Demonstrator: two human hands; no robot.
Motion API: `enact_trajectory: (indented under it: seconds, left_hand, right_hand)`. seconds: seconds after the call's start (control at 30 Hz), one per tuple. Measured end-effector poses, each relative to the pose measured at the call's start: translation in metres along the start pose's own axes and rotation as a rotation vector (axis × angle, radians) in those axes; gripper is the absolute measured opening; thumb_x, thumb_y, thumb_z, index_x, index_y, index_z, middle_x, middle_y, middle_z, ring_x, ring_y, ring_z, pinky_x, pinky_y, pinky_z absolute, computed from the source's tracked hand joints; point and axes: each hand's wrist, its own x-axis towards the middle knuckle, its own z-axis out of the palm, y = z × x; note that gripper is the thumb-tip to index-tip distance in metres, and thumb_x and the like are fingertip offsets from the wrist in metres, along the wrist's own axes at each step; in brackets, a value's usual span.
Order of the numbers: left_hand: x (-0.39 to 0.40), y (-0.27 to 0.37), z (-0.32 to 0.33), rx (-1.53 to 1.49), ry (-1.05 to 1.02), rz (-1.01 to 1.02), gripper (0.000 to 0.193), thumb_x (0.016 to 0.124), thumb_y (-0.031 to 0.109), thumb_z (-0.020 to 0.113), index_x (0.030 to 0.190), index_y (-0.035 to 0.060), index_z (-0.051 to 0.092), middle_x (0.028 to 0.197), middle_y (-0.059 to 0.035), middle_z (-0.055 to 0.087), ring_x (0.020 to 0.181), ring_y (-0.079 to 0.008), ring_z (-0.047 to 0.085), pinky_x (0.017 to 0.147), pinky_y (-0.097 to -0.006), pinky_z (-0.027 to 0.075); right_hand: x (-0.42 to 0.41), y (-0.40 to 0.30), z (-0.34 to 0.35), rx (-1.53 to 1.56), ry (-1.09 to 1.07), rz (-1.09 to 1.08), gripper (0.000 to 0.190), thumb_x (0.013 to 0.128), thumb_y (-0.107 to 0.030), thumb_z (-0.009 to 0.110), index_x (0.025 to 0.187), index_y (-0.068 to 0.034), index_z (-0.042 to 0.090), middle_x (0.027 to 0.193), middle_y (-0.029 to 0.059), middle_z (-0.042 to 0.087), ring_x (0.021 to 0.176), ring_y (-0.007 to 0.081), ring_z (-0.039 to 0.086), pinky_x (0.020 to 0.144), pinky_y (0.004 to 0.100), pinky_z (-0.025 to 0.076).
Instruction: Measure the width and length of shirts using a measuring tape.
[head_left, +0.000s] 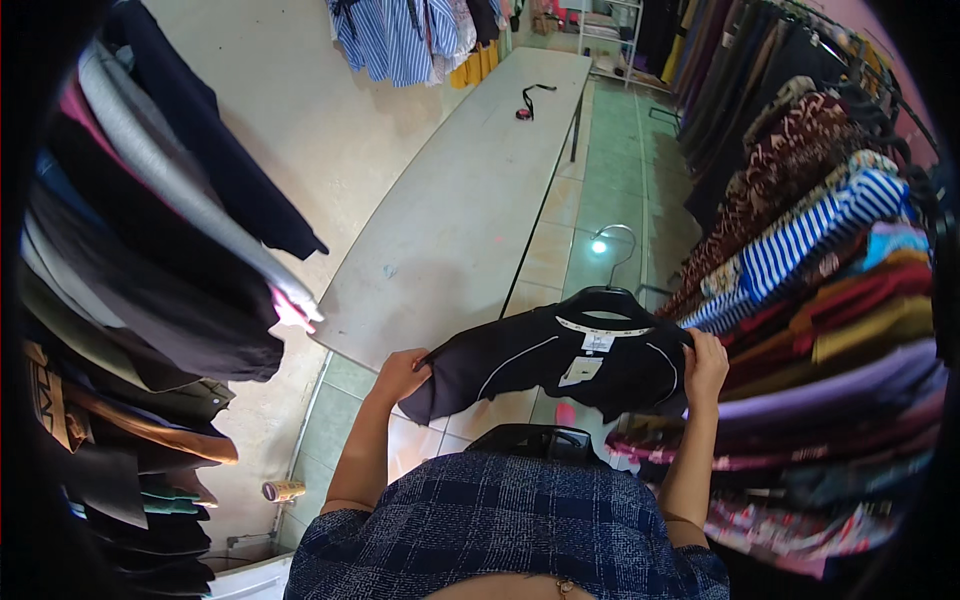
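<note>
A black long-sleeved garment with thin white piping (517, 349) hangs on a black hanger (609, 300) with a metal hook, held up in front of me. My left hand (405, 375) grips the sleeve at the left. At the opposite side, my right hand (705, 364) pinches the garment near the shoulder or sleeve. A white neck label and a paper tag (581, 371) show at its collar; the garment's lower part is partly hidden by its folds.
A long pale table (450, 225) stretches ahead, bearing a black strap with a small red-and-black item (525, 112). Clothes racks crowd both sides, with striped garments (825, 225) at right and dark ones (150, 277) at left. A printed cylindrical container (283, 491) is at lower left.
</note>
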Motion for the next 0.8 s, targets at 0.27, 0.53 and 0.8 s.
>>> enact_trajectory:
  seconds: [0.27, 0.53, 0.8]
  left_hand:
    - [0.073, 0.070, -0.012, -0.346, 0.168, -0.136, 0.019, 0.085, 0.019, 0.067, 0.092, 0.0014, 0.065, 0.063, -0.0013, 0.057, 0.057, -0.0084, 0.049, 0.053, -0.0264, 0.042]
    - [0.113, 0.079, -0.035, -0.567, 0.271, -0.281, 0.022, 0.088, 0.020, 0.064, 0.078, 0.0002, 0.064, 0.064, 0.0076, 0.050, 0.060, -0.0022, 0.042, 0.052, -0.0208, 0.035]
    - [0.178, 0.040, -0.042, -0.707, 0.562, -0.388, 0.024, 0.092, 0.018, 0.058, 0.075, 0.0011, 0.061, 0.065, 0.0084, 0.050, 0.060, -0.0029, 0.041, 0.054, -0.0226, 0.036]
  right_hand:
    - [0.162, 0.099, 0.069, 0.109, -0.035, -0.094, 0.026, 0.074, -0.008, 0.065, 0.099, -0.009, 0.061, 0.083, 0.0106, 0.057, 0.081, 0.0301, 0.056, 0.071, 0.0385, 0.043]
    - [0.327, 0.110, 0.155, 0.221, -0.066, -0.295, 0.022, 0.077, -0.012, 0.064, 0.099, -0.008, 0.061, 0.084, 0.0105, 0.058, 0.081, 0.0300, 0.056, 0.071, 0.0370, 0.043]
    - [0.469, 0.061, 0.250, 0.341, -0.086, -0.457, 0.021, 0.077, -0.014, 0.065, 0.098, -0.009, 0.063, 0.084, 0.0099, 0.060, 0.083, 0.0299, 0.058, 0.072, 0.0380, 0.044]
